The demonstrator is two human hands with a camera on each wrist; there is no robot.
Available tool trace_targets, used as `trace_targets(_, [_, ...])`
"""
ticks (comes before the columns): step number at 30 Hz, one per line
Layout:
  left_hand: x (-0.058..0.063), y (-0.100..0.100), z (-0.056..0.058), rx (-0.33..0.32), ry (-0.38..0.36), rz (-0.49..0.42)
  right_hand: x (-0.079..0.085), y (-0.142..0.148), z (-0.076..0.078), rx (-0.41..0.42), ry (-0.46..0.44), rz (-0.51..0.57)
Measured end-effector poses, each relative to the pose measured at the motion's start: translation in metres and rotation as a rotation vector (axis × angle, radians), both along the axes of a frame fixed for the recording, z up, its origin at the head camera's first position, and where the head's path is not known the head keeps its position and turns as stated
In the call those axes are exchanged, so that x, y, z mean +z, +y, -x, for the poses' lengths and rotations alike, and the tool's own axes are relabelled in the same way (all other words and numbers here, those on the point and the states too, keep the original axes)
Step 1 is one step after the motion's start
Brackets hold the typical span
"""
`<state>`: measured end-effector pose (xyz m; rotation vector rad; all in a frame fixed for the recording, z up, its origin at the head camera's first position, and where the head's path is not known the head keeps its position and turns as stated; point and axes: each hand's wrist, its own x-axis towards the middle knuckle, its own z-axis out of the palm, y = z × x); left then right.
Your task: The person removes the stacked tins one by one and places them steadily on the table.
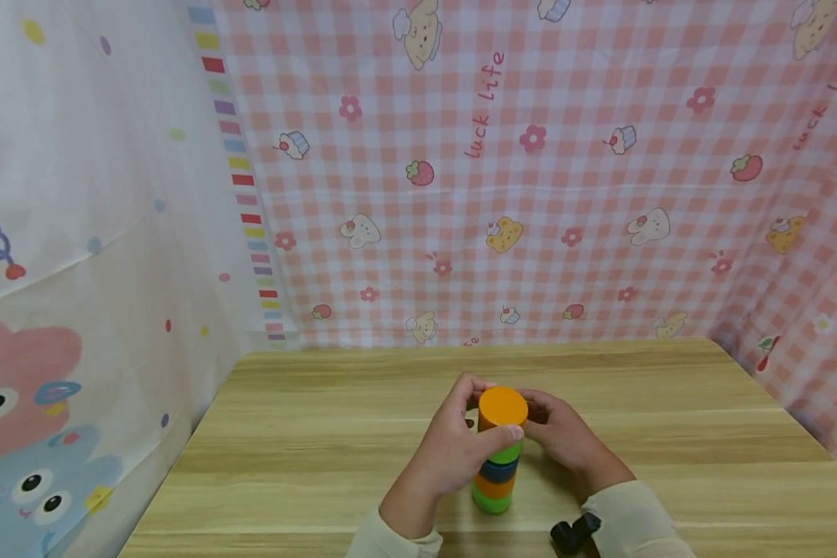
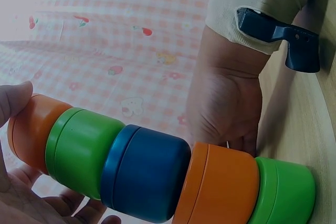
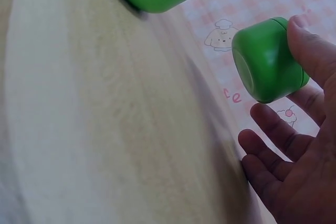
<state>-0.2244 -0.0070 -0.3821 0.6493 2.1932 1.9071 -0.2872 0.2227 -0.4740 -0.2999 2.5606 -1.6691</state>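
Small rounded jars with lid seams stand in an upright stack on the table: an orange jar on top, then a green jar, a blue jar, another orange jar and a green jar at the bottom. My left hand holds the top orange jar, its thumb pressed against the near side. Behind the stack, my right hand pinches a separate green jar between thumb and fingers. The stack hides that jar in the head view.
The wood-grain table reaches back to a pink checked cloth. A white patterned cloth hangs along the left side. At the right sleeve sits a black wrist mount.
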Motion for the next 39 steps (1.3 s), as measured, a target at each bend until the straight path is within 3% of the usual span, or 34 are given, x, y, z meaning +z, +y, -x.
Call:
trace_targets(11, [0.0000,0.0005,0.0004,-0.005,0.002,-0.008,0.0019,-0.0016,-0.0029,0.035,0.023,-0.007])
trace_targets(21, [-0.0024,-0.0003,0.0017,-0.007,0.015,-0.008,0.0007,-0.0051,-0.0025,0.008,0.007,-0.044])
trace_targets(39, [-0.0004,-0.0008,0.0006,-0.009,0.012,-0.009,0.0007,-0.0061,-0.0037,0.062,0.028,-0.078])
